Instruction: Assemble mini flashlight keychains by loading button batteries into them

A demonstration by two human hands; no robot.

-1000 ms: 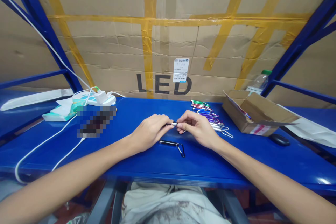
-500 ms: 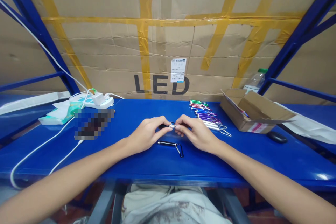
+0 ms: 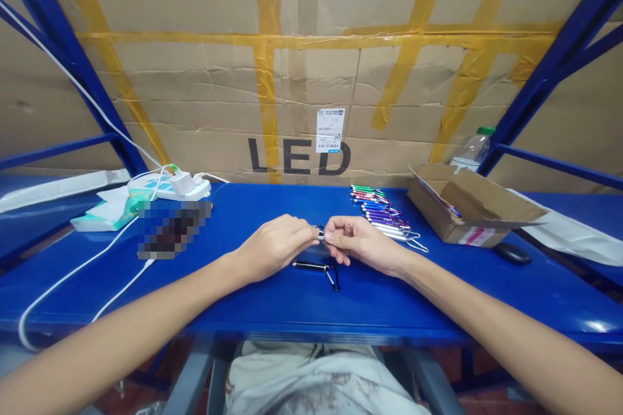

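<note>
Over the middle of the table, my left hand is closed around the body of a small black keychain flashlight, hiding most of it. Only its silver part and a bit of the dark clip show between my hands. The fingertips of my right hand pinch the flashlight's right end. Just below my hands, a second black flashlight with a carabiner clip lies on the blue table. Past my right hand is a row of similar flashlights in green, red, blue, purple and silver.
To the right stand an open cardboard box, a black mouse and a green-capped bottle. At left are a power strip, a tissue pack, white cables and a blurred-out dark object. A large carton walls the back.
My left hand has rolled over, its back now turned up, and covers the black tube that showed before. My right fingers have curled and shifted slightly at the flashlight's end.
</note>
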